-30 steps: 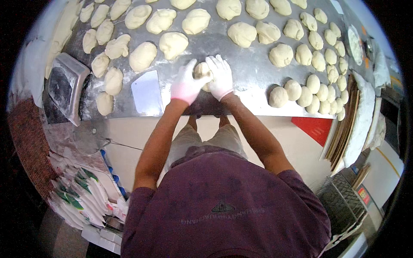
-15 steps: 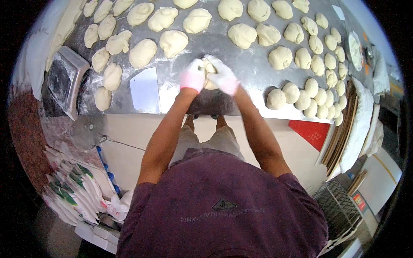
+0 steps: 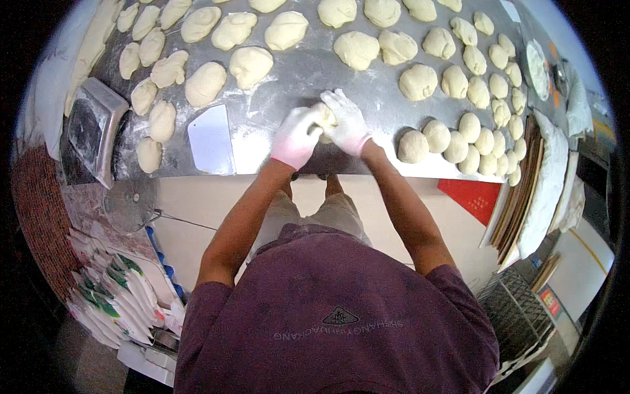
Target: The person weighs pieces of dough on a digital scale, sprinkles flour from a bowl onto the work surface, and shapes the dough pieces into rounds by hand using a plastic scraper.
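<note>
Both hands wear white gloves with pink cuffs and meet over the near edge of a metal worktop [image 3: 289, 85]. A piece of dough [image 3: 323, 118] lies between them, mostly covered by the gloves. My left hand [image 3: 296, 136] is closed round its left side, the fingers curled in. My right hand [image 3: 344, 119] presses on it from the right with the fingers together. To the left of my hands lies a flat pale scraper [image 3: 211, 140]. Smooth round dough balls [image 3: 413, 146] sit in a cluster to the right.
Rougher dough lumps [image 3: 251, 67] spread over the far and left worktop. A metal scale [image 3: 98, 131] stands at the left end. At the right, boards and a white cloth [image 3: 546, 190] hang past the edge. Packed bags [image 3: 121, 295] and a wire rack [image 3: 515, 312] stand below.
My left hand has turned and curled more round the dough. The right hand has shifted slightly over it. The whole view has moved a little, so the worktop items sit further left.
</note>
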`<state>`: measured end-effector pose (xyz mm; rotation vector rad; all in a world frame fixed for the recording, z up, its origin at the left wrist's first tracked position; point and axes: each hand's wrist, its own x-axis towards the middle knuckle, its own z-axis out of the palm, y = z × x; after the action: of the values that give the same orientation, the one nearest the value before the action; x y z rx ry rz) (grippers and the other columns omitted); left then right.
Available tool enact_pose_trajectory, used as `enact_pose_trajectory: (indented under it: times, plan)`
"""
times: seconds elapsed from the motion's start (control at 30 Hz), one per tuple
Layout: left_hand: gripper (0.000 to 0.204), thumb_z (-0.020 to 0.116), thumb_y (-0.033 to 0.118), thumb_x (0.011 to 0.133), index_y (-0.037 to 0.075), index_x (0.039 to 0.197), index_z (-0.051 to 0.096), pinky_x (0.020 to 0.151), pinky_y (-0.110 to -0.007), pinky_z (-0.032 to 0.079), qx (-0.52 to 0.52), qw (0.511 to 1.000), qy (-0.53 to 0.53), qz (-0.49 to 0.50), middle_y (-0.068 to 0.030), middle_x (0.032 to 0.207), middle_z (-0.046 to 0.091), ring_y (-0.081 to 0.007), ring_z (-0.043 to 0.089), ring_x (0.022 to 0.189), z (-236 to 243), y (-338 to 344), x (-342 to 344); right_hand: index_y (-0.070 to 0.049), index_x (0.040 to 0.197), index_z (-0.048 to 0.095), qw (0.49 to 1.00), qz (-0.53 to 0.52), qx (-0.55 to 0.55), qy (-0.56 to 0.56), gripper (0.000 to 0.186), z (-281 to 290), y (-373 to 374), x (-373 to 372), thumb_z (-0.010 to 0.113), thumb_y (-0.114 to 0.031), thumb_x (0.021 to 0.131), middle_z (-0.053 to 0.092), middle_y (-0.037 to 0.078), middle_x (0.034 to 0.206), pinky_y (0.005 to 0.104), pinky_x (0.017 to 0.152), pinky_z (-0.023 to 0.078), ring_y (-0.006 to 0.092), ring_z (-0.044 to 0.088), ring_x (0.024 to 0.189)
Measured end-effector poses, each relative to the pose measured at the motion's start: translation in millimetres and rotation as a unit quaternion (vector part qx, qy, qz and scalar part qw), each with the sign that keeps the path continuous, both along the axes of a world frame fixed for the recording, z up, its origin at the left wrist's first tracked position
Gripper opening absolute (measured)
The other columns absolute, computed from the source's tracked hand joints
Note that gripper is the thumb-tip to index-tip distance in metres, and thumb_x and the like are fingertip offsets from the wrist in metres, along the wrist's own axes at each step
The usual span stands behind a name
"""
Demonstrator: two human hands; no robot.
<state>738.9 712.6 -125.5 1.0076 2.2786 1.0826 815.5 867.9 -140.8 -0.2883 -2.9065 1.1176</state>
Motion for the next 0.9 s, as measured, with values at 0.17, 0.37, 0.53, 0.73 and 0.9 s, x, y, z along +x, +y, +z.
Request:
enact_pose_trajectory:
  times: [0.17, 0.37, 0.53, 0.73, 0.9]
  plan:
    - [0.024, 0.061, 0.012, 0.084, 0.001, 0.104, 0.06, 0.089, -0.038, 0.046, -0.032, 0.958, -0.176, 0.225, -0.0201, 0.109, 0.062, -0.0355, 0.058, 0.104, -16, 31, -13, -0.001, 0.127, 0.051, 0.987, -0.101, 0.057, 0.11, 0.054, -13, -17, -13, 0.056, -0.005, 0.073, 0.055, 0.018, 0.129, 0.0457, 0.106, 0.033, 0.0384, 0.044, 0.128]
    - [0.022, 0.061, 0.009, 0.083, 0.003, 0.104, 0.061, 0.088, -0.04, 0.047, 0.025, 0.991, -0.051, 0.122, -0.0185, 0.103, 0.062, -0.0362, 0.058, 0.102, -15, 21, 10, -0.001, 0.127, 0.053, 0.993, -0.047, -0.057, 0.087, 0.052, -21, 5, 7, 0.059, -0.006, 0.076, 0.057, 0.02, 0.126, 0.0446, 0.105, 0.036, 0.0394, 0.046, 0.126]
    - [0.019, 0.06, 0.011, 0.085, 0.005, 0.103, 0.063, 0.085, -0.042, 0.047, -0.064, 0.979, -0.116, 0.158, -0.0209, 0.099, 0.063, -0.0383, 0.06, 0.097, 6, 47, -1, 0.0, 0.124, 0.055, 0.986, -0.039, -0.118, 0.109, 0.049, -22, 7, -2, 0.062, -0.013, 0.077, 0.057, 0.022, 0.125, 0.0443, 0.104, 0.037, 0.0409, 0.047, 0.123]
    - [0.019, 0.055, 0.011, 0.087, 0.006, 0.103, 0.064, 0.084, -0.042, 0.048, 0.036, 0.993, -0.055, 0.095, -0.0215, 0.102, 0.063, -0.0395, 0.06, 0.097, 0, 30, 27, 0.0, 0.121, 0.055, 0.996, -0.022, 0.042, 0.071, 0.048, -17, 12, 26, 0.062, -0.015, 0.076, 0.053, 0.024, 0.127, 0.0432, 0.108, 0.034, 0.0426, 0.046, 0.123]
    - [0.022, 0.056, 0.015, 0.087, 0.004, 0.106, 0.062, 0.087, -0.042, 0.047, -0.052, 0.969, -0.163, 0.181, -0.0212, 0.109, 0.062, -0.0405, 0.057, 0.105, -6, 44, 12, -0.002, 0.124, 0.055, 0.983, -0.042, -0.164, 0.074, 0.05, -2, 19, 10, 0.062, -0.012, 0.076, 0.054, 0.02, 0.129, 0.0433, 0.109, 0.032, 0.0376, 0.045, 0.127]
